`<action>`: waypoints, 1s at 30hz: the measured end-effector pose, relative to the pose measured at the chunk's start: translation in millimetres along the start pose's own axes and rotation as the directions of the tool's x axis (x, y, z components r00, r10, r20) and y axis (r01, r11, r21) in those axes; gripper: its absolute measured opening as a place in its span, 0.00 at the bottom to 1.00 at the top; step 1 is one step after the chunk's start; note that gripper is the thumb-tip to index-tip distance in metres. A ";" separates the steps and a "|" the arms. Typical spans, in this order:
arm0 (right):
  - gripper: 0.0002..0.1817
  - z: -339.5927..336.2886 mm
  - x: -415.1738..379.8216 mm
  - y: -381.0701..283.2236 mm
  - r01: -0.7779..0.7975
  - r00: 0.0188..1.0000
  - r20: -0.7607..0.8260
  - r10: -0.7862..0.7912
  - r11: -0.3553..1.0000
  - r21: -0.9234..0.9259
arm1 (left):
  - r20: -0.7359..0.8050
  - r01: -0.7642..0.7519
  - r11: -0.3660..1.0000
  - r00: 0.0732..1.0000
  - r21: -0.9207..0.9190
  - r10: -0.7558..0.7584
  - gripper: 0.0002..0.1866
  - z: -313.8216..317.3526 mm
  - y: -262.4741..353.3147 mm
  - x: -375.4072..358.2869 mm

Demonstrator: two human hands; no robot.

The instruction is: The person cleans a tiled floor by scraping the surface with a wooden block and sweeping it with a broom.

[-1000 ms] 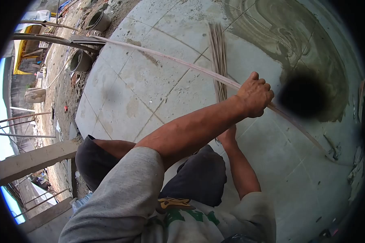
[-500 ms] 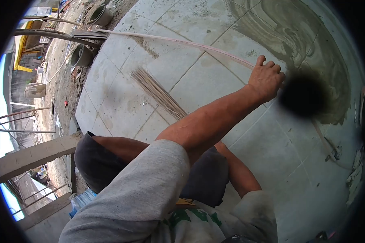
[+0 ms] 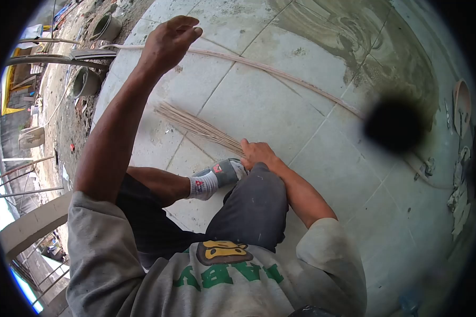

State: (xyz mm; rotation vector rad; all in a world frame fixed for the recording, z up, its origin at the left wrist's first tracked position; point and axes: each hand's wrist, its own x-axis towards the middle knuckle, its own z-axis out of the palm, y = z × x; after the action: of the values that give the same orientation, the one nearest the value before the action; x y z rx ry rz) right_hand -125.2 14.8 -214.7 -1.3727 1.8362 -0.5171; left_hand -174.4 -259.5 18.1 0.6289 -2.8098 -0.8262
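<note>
My left hand (image 3: pixel 169 43) is raised at the upper left above the tiles, near a long pale pink hose (image 3: pixel 269 68). Its fingers are loosely bent, with a gap between thumb and forefinger and nothing visible between them. My right hand (image 3: pixel 258 153) is closed around one end of a bundle of thin sticks (image 3: pixel 198 127), beside my knee. The loose ends of the sticks fan out to the left over the pale tiled floor (image 3: pixel 280 124). A foot in a white sock and grey footwear (image 3: pixel 222 177) lies just below the bundle.
Wet grey slurry (image 3: pixel 338 31) covers tiles at the upper right. A pinkish scoop-like object (image 3: pixel 461 105) lies at the right edge. Two buckets (image 3: pixel 107 27) (image 3: pixel 85 82) stand on rough ground at the left, near a concrete beam (image 3: pixel 34 224). A dark blur hides part of the floor.
My left hand has swung from the right to the upper left. My right hand, hidden before, now shows gripping the sticks. The foot has come into view, and part of the hose has shifted.
</note>
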 end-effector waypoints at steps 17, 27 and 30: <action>0.23 -0.5 -317.4 -84.7 -0.642 0.316 -0.306 0.898 0.440 0.628 | 0.558 -0.172 0.953 0.778 -0.251 0.287 0.19 19.7 150.9 -7.5; 0.29 -21.9 -343.3 -227.7 -0.199 -0.282 0.088 0.955 -0.147 0.969 | 0.864 -0.502 0.801 0.186 -0.326 0.468 0.17 -2.3 361.2 -74.1; 0.30 -39.7 -305.6 -235.1 -0.010 -0.382 0.220 0.898 -0.242 0.970 | 0.865 -0.498 0.765 0.057 -0.409 0.499 0.16 5.0 371.4 -66.8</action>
State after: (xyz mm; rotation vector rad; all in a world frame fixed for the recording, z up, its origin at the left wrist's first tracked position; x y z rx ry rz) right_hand 27.2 216.1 79.5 1.6194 2.0617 -1.1756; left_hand -246.0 54.4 215.0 -1.4506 -3.4719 -1.3111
